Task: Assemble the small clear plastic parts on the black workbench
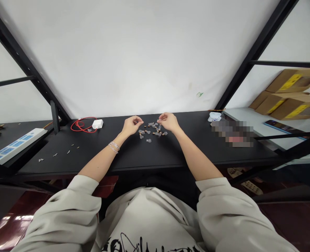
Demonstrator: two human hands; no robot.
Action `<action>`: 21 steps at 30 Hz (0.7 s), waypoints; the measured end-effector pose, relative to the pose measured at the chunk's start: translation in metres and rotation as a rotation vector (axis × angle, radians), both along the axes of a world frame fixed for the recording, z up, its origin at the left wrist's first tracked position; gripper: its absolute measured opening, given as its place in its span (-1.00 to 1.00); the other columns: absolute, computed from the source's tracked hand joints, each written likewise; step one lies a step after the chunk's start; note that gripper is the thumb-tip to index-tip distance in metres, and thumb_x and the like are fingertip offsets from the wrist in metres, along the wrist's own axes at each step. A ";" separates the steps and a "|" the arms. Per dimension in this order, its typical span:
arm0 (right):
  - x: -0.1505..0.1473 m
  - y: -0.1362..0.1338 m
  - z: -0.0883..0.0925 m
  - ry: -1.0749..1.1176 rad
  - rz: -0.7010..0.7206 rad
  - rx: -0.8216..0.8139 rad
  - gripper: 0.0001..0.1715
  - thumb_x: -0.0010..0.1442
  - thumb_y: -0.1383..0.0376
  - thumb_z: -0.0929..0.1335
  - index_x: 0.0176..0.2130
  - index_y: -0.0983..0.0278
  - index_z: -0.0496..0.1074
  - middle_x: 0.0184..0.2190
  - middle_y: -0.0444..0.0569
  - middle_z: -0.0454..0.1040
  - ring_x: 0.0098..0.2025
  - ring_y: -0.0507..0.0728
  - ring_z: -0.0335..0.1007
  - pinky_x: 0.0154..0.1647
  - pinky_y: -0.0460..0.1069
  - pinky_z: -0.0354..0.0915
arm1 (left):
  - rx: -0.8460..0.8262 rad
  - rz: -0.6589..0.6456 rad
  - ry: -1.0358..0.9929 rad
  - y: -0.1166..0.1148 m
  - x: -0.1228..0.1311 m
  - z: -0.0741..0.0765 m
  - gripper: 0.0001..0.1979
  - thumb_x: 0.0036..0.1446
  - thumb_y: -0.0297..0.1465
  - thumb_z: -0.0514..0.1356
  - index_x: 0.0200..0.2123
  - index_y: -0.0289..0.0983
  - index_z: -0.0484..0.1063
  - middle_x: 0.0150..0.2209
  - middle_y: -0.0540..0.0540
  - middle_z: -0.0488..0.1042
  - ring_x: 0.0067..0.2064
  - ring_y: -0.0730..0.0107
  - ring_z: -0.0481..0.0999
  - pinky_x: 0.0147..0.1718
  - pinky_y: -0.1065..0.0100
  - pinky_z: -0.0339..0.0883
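Note:
Several tiny clear glass bottles point(149, 140), some with brown cork stoppers, lie scattered on the black table point(160, 154) in front of me. At the left edge of this cluster is my left hand point(132, 125), its thumb and forefinger pinched together. My right hand point(168, 121) is at the right side of the bottles, also in a pinch. Whatever sits between the fingertips of either hand is too small to make out. One bottle lies on its side a little nearer to me than the others.
A white charger point(97, 124) with a coiled red cable point(78, 125) lies to the left. Small scraps point(68, 152) are nearer. On the right are a white earphone case point(214, 116) and a blurred-out object point(232, 133). Black shelf posts point(249, 63) flank the table.

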State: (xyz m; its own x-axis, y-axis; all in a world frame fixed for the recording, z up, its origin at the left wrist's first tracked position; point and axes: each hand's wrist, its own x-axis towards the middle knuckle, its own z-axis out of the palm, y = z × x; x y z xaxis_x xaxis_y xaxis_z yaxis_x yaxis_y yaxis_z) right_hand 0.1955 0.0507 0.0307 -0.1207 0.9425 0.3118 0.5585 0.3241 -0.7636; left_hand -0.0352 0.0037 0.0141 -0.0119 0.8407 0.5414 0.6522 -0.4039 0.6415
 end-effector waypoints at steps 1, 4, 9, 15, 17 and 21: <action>0.000 0.000 0.000 0.015 -0.005 0.001 -0.83 -0.03 0.39 0.48 -0.36 0.29 0.46 -0.35 -0.02 0.59 -0.27 0.11 0.54 -0.13 0.00 0.40 | 0.002 -0.005 -0.008 0.000 0.000 0.000 -0.86 0.07 -0.29 0.28 -0.36 -0.25 0.53 -0.37 -0.07 0.58 -0.38 0.39 0.47 -0.29 0.33 0.36; 0.000 0.001 0.001 0.040 -0.023 0.008 -0.82 -0.04 0.44 0.46 -0.35 0.29 0.46 -0.34 -0.04 0.59 -0.28 0.10 0.54 -0.12 0.01 0.40 | -0.005 -0.008 -0.025 -0.001 0.001 0.001 -0.88 0.06 -0.32 0.28 -0.35 -0.26 0.54 -0.37 -0.08 0.59 -0.36 0.38 0.51 -0.27 0.33 0.39; 0.000 0.001 0.001 0.083 -0.023 0.046 -0.83 -0.03 0.47 0.43 -0.34 0.30 0.47 -0.33 -0.04 0.60 -0.28 0.11 0.55 -0.14 0.00 0.40 | -0.001 -0.017 -0.016 -0.002 0.002 0.003 -0.90 0.05 -0.38 0.28 -0.34 -0.27 0.54 -0.35 -0.09 0.61 -0.36 0.38 0.53 -0.26 0.33 0.42; -0.001 -0.003 0.002 0.114 0.044 0.082 -0.85 -0.01 0.39 0.47 -0.34 0.32 0.50 -0.35 0.01 0.60 -0.31 0.13 0.53 -0.17 0.02 0.42 | 0.003 -0.063 -0.001 -0.007 0.010 0.005 -0.88 0.07 -0.36 0.28 -0.36 -0.30 0.54 -0.38 -0.10 0.60 -0.39 0.40 0.52 -0.30 0.34 0.42; -0.004 -0.007 0.001 0.153 0.143 0.042 -0.86 0.02 0.35 0.48 -0.33 0.31 0.51 -0.37 0.01 0.59 -0.33 0.12 0.52 -0.20 0.03 0.43 | 0.005 -0.098 -0.008 -0.009 0.015 0.006 -0.87 0.07 -0.34 0.28 -0.35 -0.30 0.55 -0.39 -0.10 0.60 -0.41 0.41 0.51 -0.32 0.35 0.42; -0.012 -0.019 0.001 0.327 0.454 -0.158 -0.78 0.00 0.22 0.53 -0.36 0.30 0.54 -0.47 -0.02 0.57 -0.43 0.08 0.48 -0.30 0.00 0.44 | -0.020 -0.167 -0.044 -0.015 0.023 0.007 -0.86 0.05 -0.34 0.31 -0.35 -0.29 0.55 -0.40 -0.09 0.60 -0.40 0.39 0.54 -0.32 0.35 0.43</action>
State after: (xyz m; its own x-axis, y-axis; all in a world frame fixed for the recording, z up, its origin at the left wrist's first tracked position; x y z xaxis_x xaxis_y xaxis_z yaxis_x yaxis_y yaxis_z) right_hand 0.1833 0.0320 0.0318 -0.4445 0.8572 0.2602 0.1171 0.3436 -0.9318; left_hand -0.0123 -0.0117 0.0211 0.1056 0.8438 0.5262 0.5483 -0.4909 0.6770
